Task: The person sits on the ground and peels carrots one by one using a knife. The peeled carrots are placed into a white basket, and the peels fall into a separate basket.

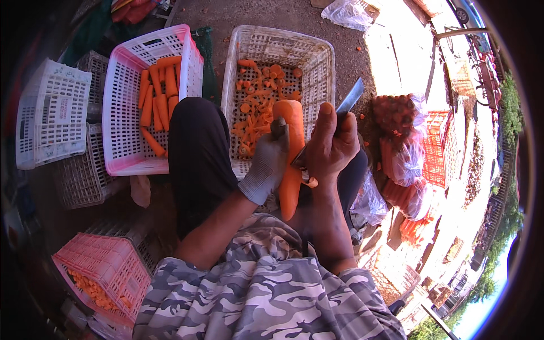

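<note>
My left hand (267, 163), in a grey knit glove, grips a large orange carrot (292, 187) that lies lengthwise with its tip towards my body. Bare, my right hand (333, 142) is closed around a metal-bladed peeling tool (351, 97); part of it sticks out above the fist, and its lower end rests against the carrot's right side. A curl of peel (311, 182) hangs at that side. Beyond my hands, a dirty white plastic crate (278, 34) holds carrot peelings (259, 112) and cut carrot ends. Peeled carrots (159, 100) lie in a pink-and-white crate (111, 102) on the left.
More plastic crates (55, 114) stand at the far left. A pink crate (104, 259) with small carrot pieces is at lower left. On the right are plastic bags of carrots (401, 157) and a red crate (440, 148). A clear plastic bag (346, 15) lies beyond the peelings crate.
</note>
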Demonstrator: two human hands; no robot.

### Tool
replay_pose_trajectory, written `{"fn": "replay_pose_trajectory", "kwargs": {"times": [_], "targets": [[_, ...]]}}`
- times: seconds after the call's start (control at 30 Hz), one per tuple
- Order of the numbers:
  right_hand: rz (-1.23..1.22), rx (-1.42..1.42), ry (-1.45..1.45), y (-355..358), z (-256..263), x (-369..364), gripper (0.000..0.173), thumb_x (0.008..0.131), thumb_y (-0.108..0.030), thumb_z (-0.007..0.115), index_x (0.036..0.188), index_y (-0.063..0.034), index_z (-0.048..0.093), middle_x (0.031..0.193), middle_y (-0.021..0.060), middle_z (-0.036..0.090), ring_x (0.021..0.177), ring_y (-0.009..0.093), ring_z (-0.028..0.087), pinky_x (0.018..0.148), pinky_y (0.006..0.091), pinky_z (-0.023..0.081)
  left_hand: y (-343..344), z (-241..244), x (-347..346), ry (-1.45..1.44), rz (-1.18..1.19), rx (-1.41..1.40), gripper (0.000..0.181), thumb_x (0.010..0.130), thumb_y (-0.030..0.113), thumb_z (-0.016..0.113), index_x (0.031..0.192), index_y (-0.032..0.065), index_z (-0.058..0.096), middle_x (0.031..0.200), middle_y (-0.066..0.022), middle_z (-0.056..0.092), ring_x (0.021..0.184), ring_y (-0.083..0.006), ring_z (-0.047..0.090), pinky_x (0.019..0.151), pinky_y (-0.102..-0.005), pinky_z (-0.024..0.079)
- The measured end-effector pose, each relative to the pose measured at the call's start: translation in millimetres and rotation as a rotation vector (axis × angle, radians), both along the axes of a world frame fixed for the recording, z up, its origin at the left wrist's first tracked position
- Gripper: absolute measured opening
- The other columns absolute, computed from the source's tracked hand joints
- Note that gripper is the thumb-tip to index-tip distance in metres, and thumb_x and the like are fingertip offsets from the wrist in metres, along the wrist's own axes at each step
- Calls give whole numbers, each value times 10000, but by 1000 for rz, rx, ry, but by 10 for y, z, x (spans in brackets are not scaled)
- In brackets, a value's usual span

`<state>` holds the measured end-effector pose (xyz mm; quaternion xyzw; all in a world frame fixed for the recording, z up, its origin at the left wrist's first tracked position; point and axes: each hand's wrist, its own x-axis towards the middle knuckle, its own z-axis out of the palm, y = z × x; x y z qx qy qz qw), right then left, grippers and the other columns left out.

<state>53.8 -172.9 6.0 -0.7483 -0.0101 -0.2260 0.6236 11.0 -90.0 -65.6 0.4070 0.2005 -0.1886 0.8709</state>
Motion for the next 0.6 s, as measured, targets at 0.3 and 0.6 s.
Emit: {"fn": "replay_pose_trajectory", "kwargs": {"times": [0.3, 0.6], "targets": [[7, -112, 69, 28, -10, 547, 313, 951, -229, 687, 776, -2, 563, 607, -10, 548, 628, 24, 450, 532, 239, 416, -19, -45, -289, -164, -202, 408, 417, 1048, 374, 453, 1179, -9, 552, 962, -99, 645, 870, -188, 672, 756, -313, 547], [-273, -396, -37, -595, -178, 1094, 395, 955, -323, 670, 712, -32, 559, 562, 18, 537, 481, 99, 454, 456, 294, 363, 494, 206, 135, -123, -63, 345, 621, 1029, 566, 338, 1217, 17, 558, 935, -79, 673, 823, -178, 689, 735, -299, 575]]}}
